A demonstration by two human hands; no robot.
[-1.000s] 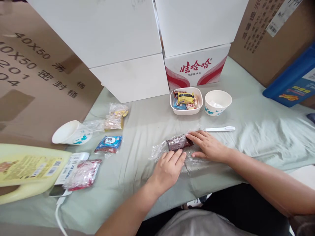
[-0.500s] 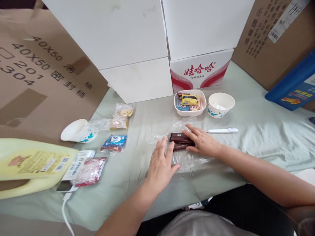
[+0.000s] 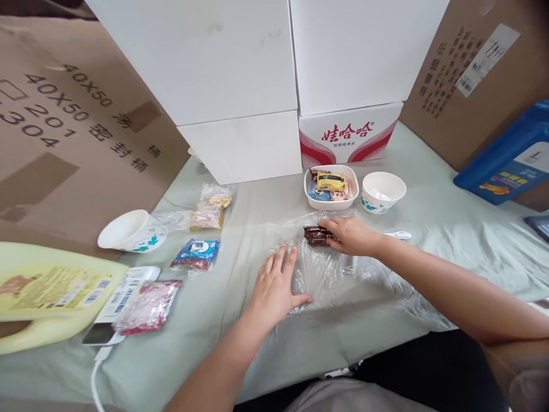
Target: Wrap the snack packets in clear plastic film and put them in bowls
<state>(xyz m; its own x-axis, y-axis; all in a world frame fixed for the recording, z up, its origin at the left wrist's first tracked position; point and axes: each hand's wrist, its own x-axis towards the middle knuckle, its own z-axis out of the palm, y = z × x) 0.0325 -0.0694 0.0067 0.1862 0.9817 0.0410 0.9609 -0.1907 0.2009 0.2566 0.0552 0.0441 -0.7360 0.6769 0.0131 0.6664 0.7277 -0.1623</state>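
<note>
A sheet of clear plastic film (image 3: 326, 274) lies spread on the pale green tablecloth (image 3: 240, 229) in front of me. My left hand (image 3: 277, 286) rests flat on the film's near left part, fingers apart. My right hand (image 3: 349, 236) grips a dark brown wrapped snack bar (image 3: 316, 235) at the film's far edge. Just beyond it stand a white square dish of wrapped snacks (image 3: 330, 186) and a white paper bowl (image 3: 383, 191). A white pen-like stick (image 3: 398, 234) lies behind my right wrist.
At left lie a tipped paper bowl (image 3: 131, 230), bagged snacks (image 3: 210, 209), a blue packet (image 3: 196, 254), a red packet (image 3: 148, 306), a phone with cable (image 3: 115, 306) and a yellow jug (image 3: 47, 292). White and brown boxes (image 3: 240, 86) wall the back; a blue box (image 3: 510, 154) stands right.
The snack bar has moved away from me with my right hand, unrolling the film, which now lies spread out. My left hand stayed low, pressing the film's near part.
</note>
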